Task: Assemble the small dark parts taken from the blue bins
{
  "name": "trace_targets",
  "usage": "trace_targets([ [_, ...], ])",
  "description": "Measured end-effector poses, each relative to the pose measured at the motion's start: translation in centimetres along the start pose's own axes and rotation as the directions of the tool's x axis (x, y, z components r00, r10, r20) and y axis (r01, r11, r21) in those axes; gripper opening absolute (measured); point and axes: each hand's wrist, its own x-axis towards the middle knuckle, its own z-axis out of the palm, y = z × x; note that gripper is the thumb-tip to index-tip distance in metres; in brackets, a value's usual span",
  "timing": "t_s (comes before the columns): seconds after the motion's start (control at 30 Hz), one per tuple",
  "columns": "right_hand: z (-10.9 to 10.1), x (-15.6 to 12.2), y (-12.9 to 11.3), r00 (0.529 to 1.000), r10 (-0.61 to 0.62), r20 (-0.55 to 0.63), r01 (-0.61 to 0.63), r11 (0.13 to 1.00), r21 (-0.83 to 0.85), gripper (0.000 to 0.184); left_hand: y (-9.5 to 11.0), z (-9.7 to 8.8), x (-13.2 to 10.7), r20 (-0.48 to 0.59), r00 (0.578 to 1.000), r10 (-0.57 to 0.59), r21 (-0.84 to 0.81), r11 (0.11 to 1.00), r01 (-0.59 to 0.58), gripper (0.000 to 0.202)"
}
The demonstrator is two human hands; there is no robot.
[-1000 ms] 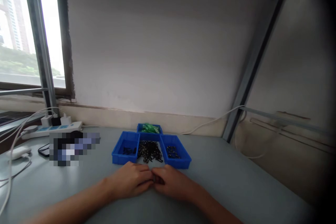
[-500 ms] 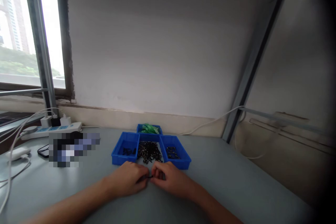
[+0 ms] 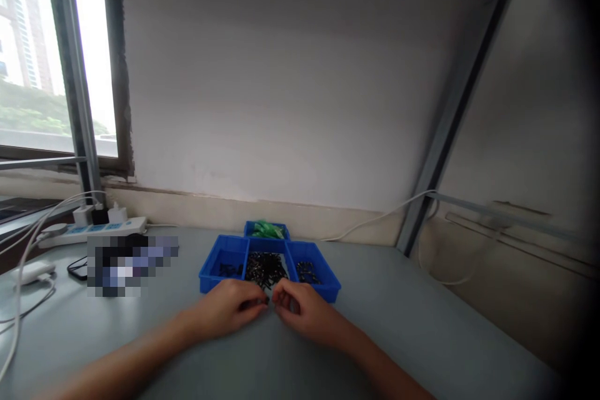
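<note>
My left hand (image 3: 229, 307) is closed in a pinch in front of the bins, with a small dark piece (image 3: 267, 301) just showing at its fingertips; its kind is too small to tell. A narrow gap away, my right hand (image 3: 307, 311) has its fingers curled and thumb drawn in; anything inside them is hidden. Just beyond the hands lies a pile of small black and metallic parts (image 3: 266, 267). The left blue bin (image 3: 212, 267) contains some dark pieces, and the right blue bin (image 3: 323, 269) contains small shiny metal parts.
Behind the pile stands a third blue bin (image 3: 247, 229) with green plastic packaging (image 3: 268, 230) in it. A power strip (image 3: 135, 226) with chargers and white cables sits at the left, near a blurred-out item (image 3: 135, 262). A metal post (image 3: 450, 112) rises at the right.
My hands have moved slightly apart and up. The dark piece that spanned both sets of fingertips now shows only at my left fingertips.
</note>
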Motion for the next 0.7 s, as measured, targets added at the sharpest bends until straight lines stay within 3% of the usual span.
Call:
trace_targets([
  [0.17, 0.4, -0.1, 0.2, 0.997, 0.017, 0.078, 0.003, 0.97, -0.244, 0.016, -1.7, -2.5, 0.2, -0.223, 0.955, -0.196, 0.184, 0.954, 0.238, 0.023],
  [0.3, 1.0, -0.2, 0.6, 0.994, 0.011, 0.106, 0.017, 0.966, -0.259, 0.021, -3.0, -4.4, 0.1, -0.197, 0.925, -0.324, 0.399, 0.836, 0.378, 0.016],
  [0.4, 1.5, -0.1, 0.8, 0.994, -0.011, 0.109, 0.041, 0.959, -0.279, 0.027, -3.4, -4.8, 0.1, -0.155, 0.908, -0.39, 0.467, 0.781, 0.415, 0.015],
  [0.6, 2.2, 0.7, 0.8, 0.989, -0.051, 0.139, 0.107, 0.898, -0.427, 0.033, -4.3, -4.3, 0.0, -0.17, 0.911, -0.376, 0.5, 0.763, 0.409, 0.016],
  [0.7, 2.4, 1.0, 0.9, 0.985, -0.084, 0.154, 0.149, 0.863, -0.483, 0.03, -4.0, -4.2, 0.1, -0.221, 0.932, -0.288, 0.491, 0.792, 0.362, 0.016],
])
